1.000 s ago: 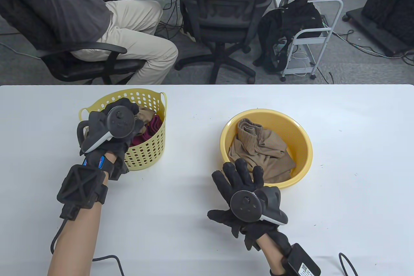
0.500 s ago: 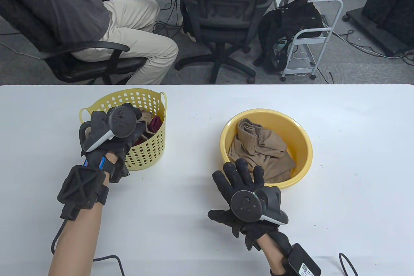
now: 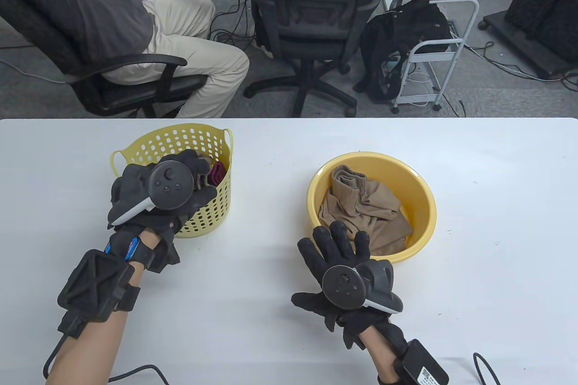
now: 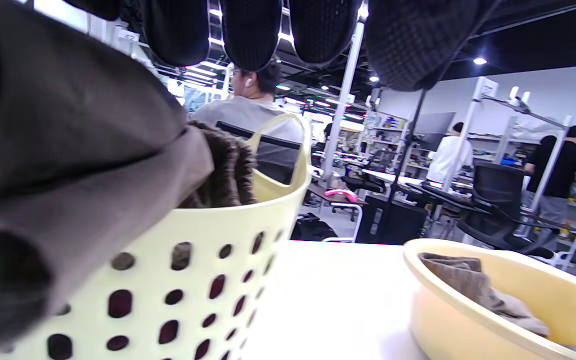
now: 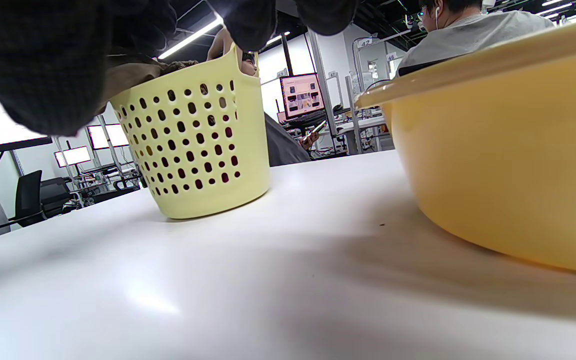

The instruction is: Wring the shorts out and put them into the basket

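Left hand (image 3: 156,195), its grip hidden by the tracker, is held over the pale yellow perforated plastic basket (image 3: 210,218), while tan fabric shorts (image 3: 361,211) are left in the round yellow plastic basin (image 3: 422,197), beside which the flat right hand (image 3: 343,263) is rested empty, presumably ready to reach in.

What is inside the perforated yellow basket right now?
The basket holds brown and maroon cloth. The left hand covers most of the opening, hiding the rest.
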The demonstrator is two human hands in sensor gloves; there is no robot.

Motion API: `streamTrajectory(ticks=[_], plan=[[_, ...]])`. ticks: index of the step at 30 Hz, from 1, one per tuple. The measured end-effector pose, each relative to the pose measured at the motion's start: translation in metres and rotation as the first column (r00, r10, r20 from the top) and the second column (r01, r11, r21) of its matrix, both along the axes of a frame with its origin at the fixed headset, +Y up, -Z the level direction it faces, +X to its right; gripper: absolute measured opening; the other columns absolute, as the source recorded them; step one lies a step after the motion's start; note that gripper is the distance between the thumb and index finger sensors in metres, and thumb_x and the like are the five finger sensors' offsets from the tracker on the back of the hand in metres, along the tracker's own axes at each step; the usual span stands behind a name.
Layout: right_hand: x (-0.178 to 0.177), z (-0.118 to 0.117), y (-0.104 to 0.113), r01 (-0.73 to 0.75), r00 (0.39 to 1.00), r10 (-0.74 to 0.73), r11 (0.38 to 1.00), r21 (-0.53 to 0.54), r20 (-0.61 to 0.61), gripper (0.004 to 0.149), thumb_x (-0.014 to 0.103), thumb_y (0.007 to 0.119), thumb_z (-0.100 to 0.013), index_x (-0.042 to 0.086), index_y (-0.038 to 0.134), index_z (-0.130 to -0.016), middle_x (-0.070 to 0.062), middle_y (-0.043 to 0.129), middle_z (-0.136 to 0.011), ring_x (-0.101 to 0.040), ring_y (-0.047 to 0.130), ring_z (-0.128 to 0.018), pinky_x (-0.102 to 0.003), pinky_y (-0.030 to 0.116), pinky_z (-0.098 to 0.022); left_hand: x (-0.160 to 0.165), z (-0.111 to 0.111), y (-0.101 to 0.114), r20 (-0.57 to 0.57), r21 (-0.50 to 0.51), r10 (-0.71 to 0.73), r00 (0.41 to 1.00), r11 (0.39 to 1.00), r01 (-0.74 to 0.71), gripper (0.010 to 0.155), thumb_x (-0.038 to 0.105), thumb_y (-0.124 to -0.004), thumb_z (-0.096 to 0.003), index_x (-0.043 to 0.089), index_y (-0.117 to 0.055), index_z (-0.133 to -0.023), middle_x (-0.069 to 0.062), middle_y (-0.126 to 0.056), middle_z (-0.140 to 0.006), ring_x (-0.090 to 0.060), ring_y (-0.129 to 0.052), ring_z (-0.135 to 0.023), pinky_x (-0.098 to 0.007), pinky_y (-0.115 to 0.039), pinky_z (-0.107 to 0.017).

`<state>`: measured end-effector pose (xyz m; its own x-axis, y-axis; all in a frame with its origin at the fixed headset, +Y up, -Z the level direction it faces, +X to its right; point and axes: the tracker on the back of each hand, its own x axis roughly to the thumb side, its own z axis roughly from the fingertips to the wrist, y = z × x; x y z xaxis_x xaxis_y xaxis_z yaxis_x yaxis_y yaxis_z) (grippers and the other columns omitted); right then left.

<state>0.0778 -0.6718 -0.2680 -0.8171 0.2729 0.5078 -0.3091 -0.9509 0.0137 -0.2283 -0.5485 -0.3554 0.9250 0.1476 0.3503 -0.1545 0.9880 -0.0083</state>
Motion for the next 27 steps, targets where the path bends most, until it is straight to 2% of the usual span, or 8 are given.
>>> streamTrajectory(ticks=[5, 10, 17, 22, 27], plan=[[0.0, 0.0, 0.0, -0.004, 1.0, 0.004, 1.0, 0.002, -0.001, 0.1, 0.07, 0.083, -0.041, 0.012, 0.043, -0.112, -0.028, 0.032, -0.113, -0.058, 0.021, -0.102, -0.081, 0.02, -0.062, 0.019, 0.023, -0.001, 0.085, 0.023, 0.009, 0.996, 1.0, -0.011, 0.066, 0.05, -0.079, -0.0547, 0.023, -0.052, -0.108, -0.021, -0.048, -0.121, -0.058, -0.056, -0.107, -0.076, -0.046, -0.066], [0.0, 0.001, 0.0, -0.006, 1.0, 0.006, 1.0, 0.001, -0.004, 0.101, 0.07, 0.083, -0.041, 0.012, 0.042, -0.112, -0.028, 0.031, -0.113, -0.058, 0.021, -0.102, -0.081, 0.02, -0.062, 0.038, 0.044, -0.012, 0.16, 0.037, 0.022, 0.987, 0.999, -0.028, 0.071, 0.053, -0.079, -0.0542, 0.022, -0.049, -0.111, -0.023, -0.042, -0.123, -0.06, -0.05, -0.108, -0.077, -0.043, -0.066], [0.001, 0.001, 0.0, -0.009, 1.0, 0.009, 1.0, -0.005, -0.003, 0.101, 0.07, 0.083, -0.041, 0.012, 0.042, -0.112, -0.029, 0.031, -0.113, -0.058, 0.021, -0.102, -0.081, 0.019, -0.062, 0.055, 0.062, -0.041, 0.22, 0.033, 0.06, 0.974, 0.997, -0.069, 0.078, 0.059, -0.078, -0.053, 0.021, -0.045, -0.113, -0.024, -0.037, -0.124, -0.063, -0.042, -0.109, -0.079, -0.039, -0.065], [0.0, 0.001, 0.0, -0.01, 1.0, 0.01, 1.0, -0.004, -0.005, 0.101, 0.07, 0.083, -0.041, 0.012, 0.041, -0.113, -0.029, 0.03, -0.113, -0.058, 0.02, -0.102, -0.081, 0.019, -0.062, 0.059, 0.069, -0.063, 0.224, 0.031, 0.103, 0.969, 0.993, -0.112, 0.083, 0.066, -0.077, -0.0512, 0.023, -0.045, -0.115, -0.024, -0.035, -0.126, -0.066, -0.038, -0.109, -0.083, -0.039, -0.062], [0.0, 0.001, 0.0, -0.014, 1.0, 0.014, 1.0, -0.006, -0.005, 0.102, 0.07, 0.082, -0.041, 0.012, 0.041, -0.113, -0.029, 0.03, -0.113, -0.058, 0.02, -0.102, -0.081, 0.019, -0.062, 0.063, 0.074, -0.089, 0.217, 0.04, 0.103, 0.971, 0.993, -0.115, 0.086, 0.068, -0.075, -0.0507, 0.023, -0.042, -0.116, -0.024, -0.033, -0.126, -0.065, -0.035, -0.11, -0.083, -0.035, -0.063]])
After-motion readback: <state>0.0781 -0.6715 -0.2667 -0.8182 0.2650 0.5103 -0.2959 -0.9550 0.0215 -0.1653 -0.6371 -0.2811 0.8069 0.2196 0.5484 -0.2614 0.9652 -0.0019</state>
